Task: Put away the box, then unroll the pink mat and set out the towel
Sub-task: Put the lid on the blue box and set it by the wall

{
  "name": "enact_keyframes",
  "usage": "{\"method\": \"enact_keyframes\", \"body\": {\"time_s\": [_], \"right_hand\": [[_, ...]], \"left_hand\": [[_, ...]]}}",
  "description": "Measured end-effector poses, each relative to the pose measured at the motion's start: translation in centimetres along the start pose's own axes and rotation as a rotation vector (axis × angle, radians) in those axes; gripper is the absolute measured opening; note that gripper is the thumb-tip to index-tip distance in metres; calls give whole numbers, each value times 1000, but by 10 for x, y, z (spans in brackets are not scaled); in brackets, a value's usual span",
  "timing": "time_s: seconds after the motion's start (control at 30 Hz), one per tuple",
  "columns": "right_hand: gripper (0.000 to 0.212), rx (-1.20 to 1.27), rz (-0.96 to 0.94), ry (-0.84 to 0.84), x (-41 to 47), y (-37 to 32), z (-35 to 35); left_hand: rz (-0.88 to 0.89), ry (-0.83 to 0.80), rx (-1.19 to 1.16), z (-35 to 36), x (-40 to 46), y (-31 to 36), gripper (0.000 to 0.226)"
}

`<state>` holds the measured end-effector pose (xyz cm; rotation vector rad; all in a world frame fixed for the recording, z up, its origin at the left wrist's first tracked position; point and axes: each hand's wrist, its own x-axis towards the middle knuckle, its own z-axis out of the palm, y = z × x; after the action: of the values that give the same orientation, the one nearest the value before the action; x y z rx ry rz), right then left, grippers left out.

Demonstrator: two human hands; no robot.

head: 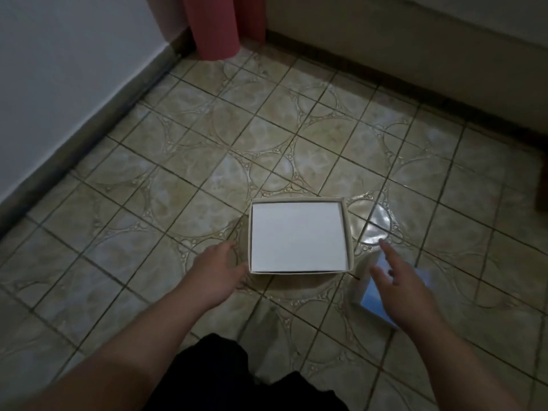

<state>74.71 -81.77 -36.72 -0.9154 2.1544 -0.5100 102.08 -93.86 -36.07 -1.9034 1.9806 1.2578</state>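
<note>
In the head view, the white box (pixel 298 237) sits on the tiled floor (pixel 178 149) at lower centre of the frame, its shallow walls standing up around a flat white inside. It looks like thin card: probably light and fairly stiff, but the walls would likely buckle if squeezed hard, so the two opposite side walls, low down, seem the best place to take hold, one hand each side.

The left hand (pixel 219 266) lies just beside the box's lower left corner, fingers relaxed and pointing toward the side wall; whether they touch it I cannot tell. It holds nothing.

The right hand (pixel 397 277) hovers to the right of the box, apart from it, its fingers spread and straight, empty. Under it lies a pale blue and white thing (pixel 370 295) on the floor, perhaps the folded towel, though it is too blurred to be sure.

The rolled pink mat (pixel 213 25) stands upright in the corner at the upper left of the frame, well apart from both hands.
</note>
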Motion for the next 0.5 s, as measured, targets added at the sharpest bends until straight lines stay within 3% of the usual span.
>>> {"method": "enact_keyframes", "body": {"time_s": [0.3,0.5], "right_hand": [[67,-176,-100,83,153,108,118],[68,-258,-107,137,197,142,157]], "left_hand": [[30,21,-38,120,180,-92,84],[157,62,-88,155,231,-115,85]]}}
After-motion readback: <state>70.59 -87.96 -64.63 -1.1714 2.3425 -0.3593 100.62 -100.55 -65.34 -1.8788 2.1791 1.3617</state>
